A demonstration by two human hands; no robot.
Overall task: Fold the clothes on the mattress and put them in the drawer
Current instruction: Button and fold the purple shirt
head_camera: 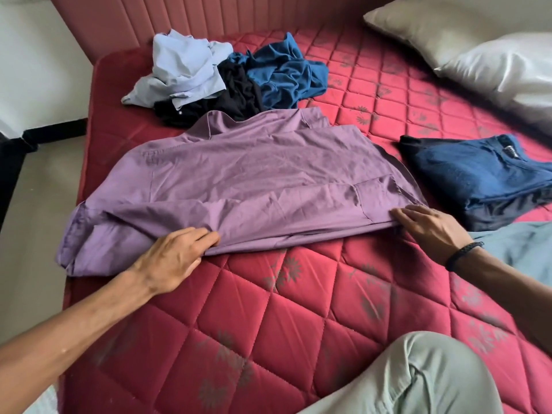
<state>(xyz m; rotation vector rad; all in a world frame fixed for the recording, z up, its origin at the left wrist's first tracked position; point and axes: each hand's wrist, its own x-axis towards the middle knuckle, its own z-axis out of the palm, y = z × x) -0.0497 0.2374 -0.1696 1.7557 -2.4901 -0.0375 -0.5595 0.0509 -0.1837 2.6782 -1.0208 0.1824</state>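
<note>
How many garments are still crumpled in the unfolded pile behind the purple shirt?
3: light blue shirt at left, black garment in the middle, teal-blue garment at right. More may be hidden underneath.

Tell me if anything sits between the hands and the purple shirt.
Nothing visible does. The left hand and right hand both already grip the near edge of the purple shirt, which lies spread on the mattress.

A padded pink headboard (209, 16) with upright channels runs along the far side of the bed. Two pillows lie at the right, a beige pillow (424, 28) behind a white pillow (507, 67), touching each other. At the left, a beige floor (38, 189) meets a white wall (35, 61) with a dark skirting. Soft, even daylight fills the room.
</note>
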